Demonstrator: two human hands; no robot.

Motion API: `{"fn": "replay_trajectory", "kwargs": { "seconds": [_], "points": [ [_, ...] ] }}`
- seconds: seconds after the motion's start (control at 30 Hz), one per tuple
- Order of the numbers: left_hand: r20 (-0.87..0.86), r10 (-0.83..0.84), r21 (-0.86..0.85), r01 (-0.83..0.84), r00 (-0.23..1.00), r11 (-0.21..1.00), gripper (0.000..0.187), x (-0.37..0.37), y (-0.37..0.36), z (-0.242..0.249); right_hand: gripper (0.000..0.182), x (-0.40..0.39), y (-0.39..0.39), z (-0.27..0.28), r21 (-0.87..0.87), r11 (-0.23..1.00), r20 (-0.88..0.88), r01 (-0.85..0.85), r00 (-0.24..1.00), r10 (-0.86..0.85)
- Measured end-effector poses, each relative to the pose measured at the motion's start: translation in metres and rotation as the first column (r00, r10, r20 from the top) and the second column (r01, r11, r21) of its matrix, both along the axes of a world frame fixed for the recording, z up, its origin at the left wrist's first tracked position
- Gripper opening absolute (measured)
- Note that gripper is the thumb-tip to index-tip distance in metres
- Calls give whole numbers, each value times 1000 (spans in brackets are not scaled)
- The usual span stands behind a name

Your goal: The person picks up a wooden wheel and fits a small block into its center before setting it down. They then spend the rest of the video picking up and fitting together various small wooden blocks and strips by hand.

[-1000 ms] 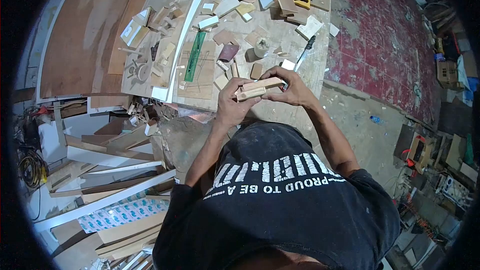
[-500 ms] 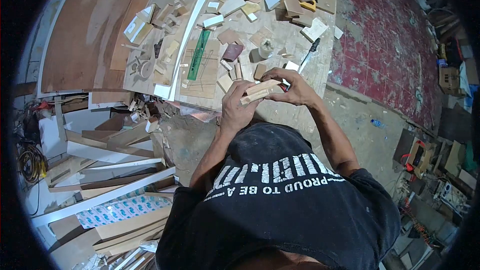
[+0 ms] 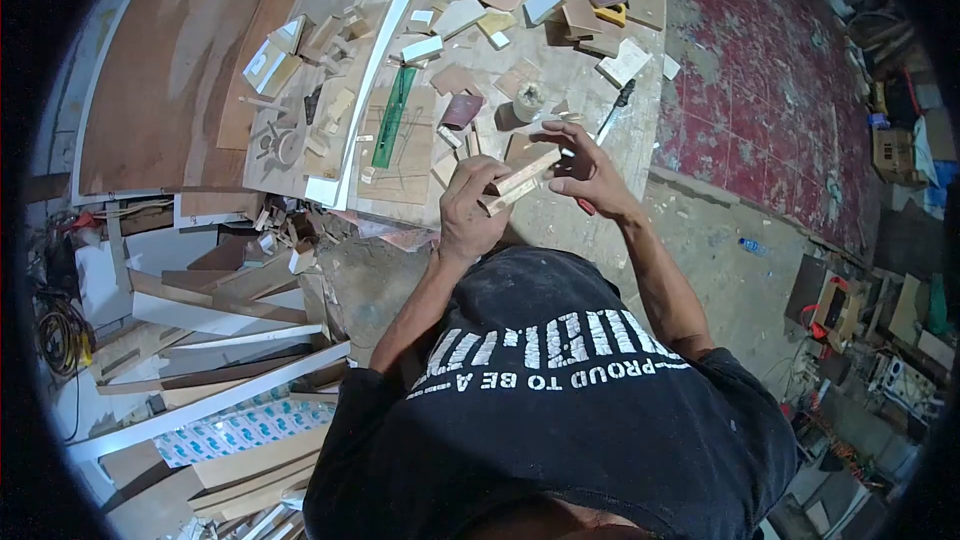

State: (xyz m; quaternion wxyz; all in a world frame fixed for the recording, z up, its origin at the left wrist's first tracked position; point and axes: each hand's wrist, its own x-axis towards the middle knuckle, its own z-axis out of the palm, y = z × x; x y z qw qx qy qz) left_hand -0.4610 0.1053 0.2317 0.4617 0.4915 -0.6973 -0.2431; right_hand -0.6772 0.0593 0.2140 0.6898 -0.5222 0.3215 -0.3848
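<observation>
My left hand point(image 3: 472, 210) is wrapped round the left end of a small pale wooden piece point(image 3: 522, 178), which looks like a narrow block or frame with two long edges. At its right end my right hand point(image 3: 592, 172) has its fingers and thumb spread apart, close to the wood. Whether a fingertip touches it I cannot tell. Just beyond the hands, a jar-like container point(image 3: 529, 98) stands on the worktable point(image 3: 590, 240). A green ruler point(image 3: 394, 118) lies left of them on a thin wooden board point(image 3: 425, 165).
Wood offcuts point(image 3: 460, 18) are scattered over the far part of the table. A dark-handled blade point(image 3: 615, 110) lies near its right edge. Stacked boards and strips point(image 3: 230, 290) fill the floor at left. A red floor area point(image 3: 760, 90) lies at right.
My right hand has opened and its fingers have spread away from the wooden piece. The piece is tilted more steeply, its right end raised, still in my left hand.
</observation>
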Motion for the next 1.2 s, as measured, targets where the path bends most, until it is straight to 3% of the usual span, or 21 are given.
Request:
{"fn": "replay_trajectory", "kwargs": {
  "seconds": [0.07, 0.17, 0.27, 0.37, 0.43, 0.5, 0.57, 0.7, 0.83, 0.9, 1.13, 1.2],
  "points": [
    [17, -48, -39, 48, 999, 998, 46, -5, -5, 1, 73, 10, 8, -3, 129, 992, 242, 9, 970, -40],
    [41, -104, -84, 108, 994, 991, 46, -12, -8, 2, 63, 20, 17, -6, 241, 966, 264, 98, 951, -162],
    [-77, -136, 13, 138, 988, 990, 45, -19, -8, 5, 54, 19, 17, -8, 235, 961, 314, 145, 924, -216],
    [-196, -1, 46, 10, 981, 999, 50, -23, -11, 8, 51, 19, 13, -8, 172, 961, 318, 218, 911, -263],
    [-531, 23, 374, 210, 847, 903, 52, -21, -11, 14, 51, 17, 11, -3, 164, 957, 317, 239, 906, -280],
    [-585, 5, 333, 234, 811, 913, 52, -17, -13, 7, 51, 15, 7, 3, 167, 951, 306, 260, 903, -301],
    [-670, 21, 422, 357, 742, 834, 56, -14, -12, 7, 50, 14, 5, 1, 96, 956, 243, 276, 925, -291],
    [-667, 130, 463, 272, 734, 844, 44, -19, -11, 15, 49, 20, 2, 8, 1, 957, 186, 291, 940, -286],
    [-715, 140, 415, 255, 685, 873, 41, -21, -10, 22, 49, 24, 1, 11, -60, 956, 164, 288, 947, -275],
    [-683, 122, 394, 221, 720, 892, 41, -20, -9, 24, 49, 26, 2, 14, -79, 948, 169, 307, 942, -291],
    [-709, 140, 388, 217, 691, 896, 40, -18, -10, 26, 48, 28, -1, 16, -66, 957, 203, 283, 943, -265],
    [-663, 159, 415, 182, 732, 891, 40, -16, -11, 22, 47, 31, -2, 18, -31, 960, 230, 279, 937, -264]
  ]
}}
